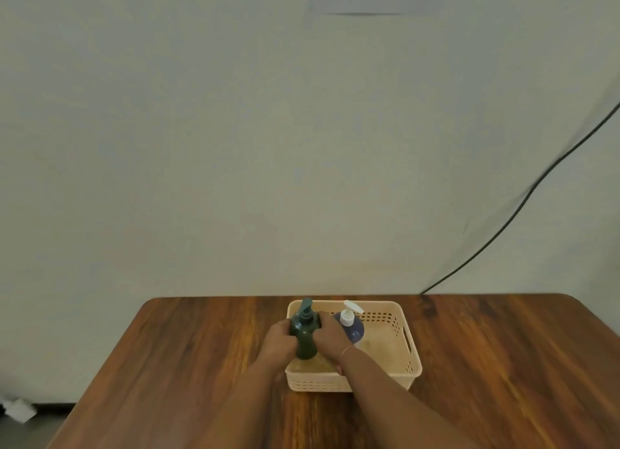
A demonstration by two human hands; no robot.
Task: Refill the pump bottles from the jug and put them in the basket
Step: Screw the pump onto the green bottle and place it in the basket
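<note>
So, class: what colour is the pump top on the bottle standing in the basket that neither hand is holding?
White, on the blue bottle; seen in the head view.

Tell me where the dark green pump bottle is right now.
The green bottle stands upright in the basket's left end, held between the left hand and right hand, beside the blue bottle.

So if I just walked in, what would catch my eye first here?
Two hands, the left hand and right hand, clasp a dark green pump bottle standing upright in the left end of a cream basket. Beside it stands a blue bottle with a white pump, all on a wooden table.
</note>
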